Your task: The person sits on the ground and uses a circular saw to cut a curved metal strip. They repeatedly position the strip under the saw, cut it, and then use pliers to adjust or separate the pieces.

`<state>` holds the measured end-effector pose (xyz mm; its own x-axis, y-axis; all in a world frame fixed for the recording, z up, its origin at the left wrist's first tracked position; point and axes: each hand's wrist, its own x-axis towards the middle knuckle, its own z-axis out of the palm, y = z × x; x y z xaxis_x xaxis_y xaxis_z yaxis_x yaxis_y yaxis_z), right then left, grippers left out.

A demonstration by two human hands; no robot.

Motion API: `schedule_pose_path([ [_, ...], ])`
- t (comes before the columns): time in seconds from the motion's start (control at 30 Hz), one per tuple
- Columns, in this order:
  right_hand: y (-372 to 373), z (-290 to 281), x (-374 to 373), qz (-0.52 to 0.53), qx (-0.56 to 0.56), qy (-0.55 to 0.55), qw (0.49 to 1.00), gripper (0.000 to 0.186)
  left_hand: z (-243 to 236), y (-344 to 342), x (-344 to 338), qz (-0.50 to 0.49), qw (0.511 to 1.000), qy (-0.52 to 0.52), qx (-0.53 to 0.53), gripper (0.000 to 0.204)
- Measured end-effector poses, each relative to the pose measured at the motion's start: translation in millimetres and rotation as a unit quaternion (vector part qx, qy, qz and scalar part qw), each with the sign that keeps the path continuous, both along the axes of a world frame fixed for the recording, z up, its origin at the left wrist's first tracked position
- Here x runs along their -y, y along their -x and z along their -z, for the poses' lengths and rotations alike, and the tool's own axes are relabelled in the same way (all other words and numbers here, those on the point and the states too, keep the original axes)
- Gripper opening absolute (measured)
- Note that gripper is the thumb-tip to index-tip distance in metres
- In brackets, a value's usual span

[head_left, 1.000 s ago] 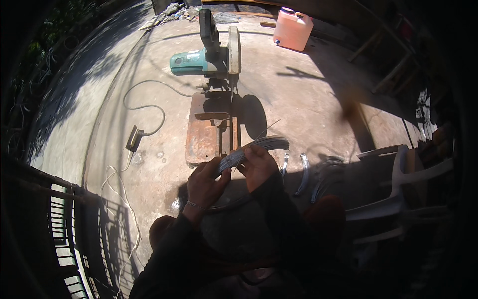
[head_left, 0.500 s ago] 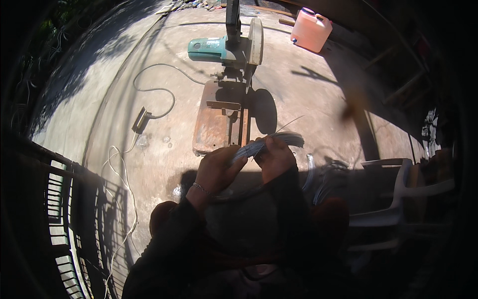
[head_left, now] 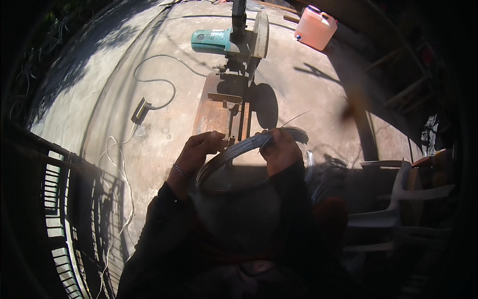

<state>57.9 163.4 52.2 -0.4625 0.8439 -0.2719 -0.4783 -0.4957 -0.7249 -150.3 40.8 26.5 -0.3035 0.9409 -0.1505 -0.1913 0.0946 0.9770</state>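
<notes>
Wire coil (head_left: 240, 148) in hand, saw (head_left: 240, 49) at its 12 o'clock.
Right hand (head_left: 283, 153) has fingers clamped round the coil; left hand (head_left: 195, 152) fingers curl beside it, I can't make out their grip.

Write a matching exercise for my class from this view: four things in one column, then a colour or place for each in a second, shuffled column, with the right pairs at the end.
Column 1
1. Wire coil
2. Jug
3. Saw motor housing
4. Chair

Column 2
A. Teal, near the top of the picture
B. Pale, in the shade at the right
C. In the grip of the right hand
D. Pinkish-orange, in sunlight at the upper right

Right pairs: 1-C, 2-D, 3-A, 4-B
</notes>
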Motion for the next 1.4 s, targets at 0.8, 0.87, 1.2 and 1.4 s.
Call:
schedule_pose_path([
  [0.8, -20.6, -3.2, -16.2, 0.047, 0.029, 0.013, 0.998, 0.013, 16.1, 29.6, -4.9, -0.15, 0.987, 0.062, -0.009, 0.063],
  [0.87, -20.0, -3.6, -16.1, 0.052, 0.03, 0.019, 0.998, 0.012, 16.4, 27.8, -5.4, -0.146, 0.987, 0.063, -0.008, 0.063],
  [1.2, -15.3, -1.8, -13.8, 0.044, 0.018, 0.021, 0.999, 0.009, 13.3, 9.5, -8.6, -0.073, 0.995, 0.066, -0.022, 0.059],
  [1.4, -14.4, 3.6, -11.5, 0.039, 0.024, 0.015, 0.999, 0.01, -0.7, -22.0, -14.2, 0.066, 0.991, 0.005, -0.114, 0.045],
])
